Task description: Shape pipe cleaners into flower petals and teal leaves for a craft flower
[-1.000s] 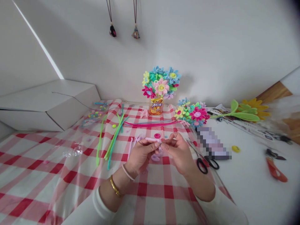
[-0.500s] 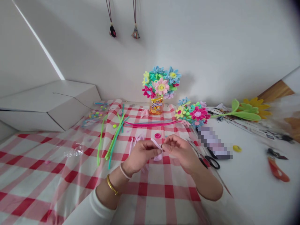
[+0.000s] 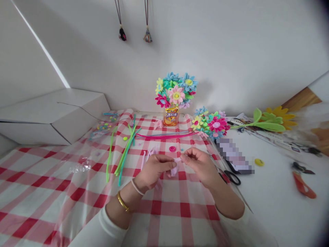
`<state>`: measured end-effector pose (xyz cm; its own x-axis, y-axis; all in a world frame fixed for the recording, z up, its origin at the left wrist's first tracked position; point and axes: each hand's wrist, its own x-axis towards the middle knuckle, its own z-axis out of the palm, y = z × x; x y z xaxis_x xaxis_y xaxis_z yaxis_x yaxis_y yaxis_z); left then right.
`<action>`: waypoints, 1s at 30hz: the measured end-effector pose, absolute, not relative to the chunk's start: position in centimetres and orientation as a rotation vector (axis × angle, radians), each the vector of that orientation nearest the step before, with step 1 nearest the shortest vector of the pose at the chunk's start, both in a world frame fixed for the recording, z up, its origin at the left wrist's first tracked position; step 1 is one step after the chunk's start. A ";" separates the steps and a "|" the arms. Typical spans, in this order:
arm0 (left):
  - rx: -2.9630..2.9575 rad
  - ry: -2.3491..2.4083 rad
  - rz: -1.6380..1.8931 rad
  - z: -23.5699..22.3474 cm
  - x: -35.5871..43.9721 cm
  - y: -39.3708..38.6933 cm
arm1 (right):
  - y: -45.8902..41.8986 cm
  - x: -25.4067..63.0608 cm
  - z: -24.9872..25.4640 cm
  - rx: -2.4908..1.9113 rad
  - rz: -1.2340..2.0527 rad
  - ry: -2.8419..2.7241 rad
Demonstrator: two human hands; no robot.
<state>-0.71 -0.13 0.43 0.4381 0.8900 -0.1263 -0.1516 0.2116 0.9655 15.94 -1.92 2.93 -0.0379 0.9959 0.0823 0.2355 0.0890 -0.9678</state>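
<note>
My left hand (image 3: 156, 169) pinches a bent, fuzzy pale lilac pipe cleaner (image 3: 174, 171) between thumb and fingers, its lower loop hanging under the fingertips. Beside it, my right hand (image 3: 199, 166) is closed in a pinch where the pale strip runs across to its fingertips. More lilac pipe cleaner pieces (image 3: 144, 159) lie behind and below my left hand, partly covered by it. A dark pink coil (image 3: 172, 149) rests on the checked cloth just beyond both hands. Near my right wrist lie black-handled scissors (image 3: 232, 177).
Green pipe cleaners (image 3: 125, 154) and long pink ones (image 3: 167, 136) lie on the cloth. Fuzzy flowers (image 3: 176, 94) stand in an orange-labelled container (image 3: 171, 116); another bunch (image 3: 217, 124) lies to its right. A phone (image 3: 235, 156), a yellow coil (image 3: 259, 162) and orange-handled pliers (image 3: 303, 185) are rightward. A white box (image 3: 59, 118) stands left.
My right fingertips have shifted slightly right, away from my left hand. The lilac strip that stuck up between the hands now lies lower, stretched toward the right fingers.
</note>
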 end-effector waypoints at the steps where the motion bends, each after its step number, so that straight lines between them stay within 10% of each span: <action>1: 1.044 0.830 0.925 0.5 -0.6 -0.1 | -1.9 15.9 2.9 -1.304 1.047 -1.424; 30: 1.040 0.835 1.014 1.3 -0.9 0.1 | -1.8 15.2 1.9 -1.208 1.210 -1.413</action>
<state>-0.92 0.06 1.29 0.3208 0.9437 -0.0806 -0.2603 0.1697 0.9505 15.16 -1.78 1.94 -0.1272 0.9914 0.0321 0.1209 0.0477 -0.9915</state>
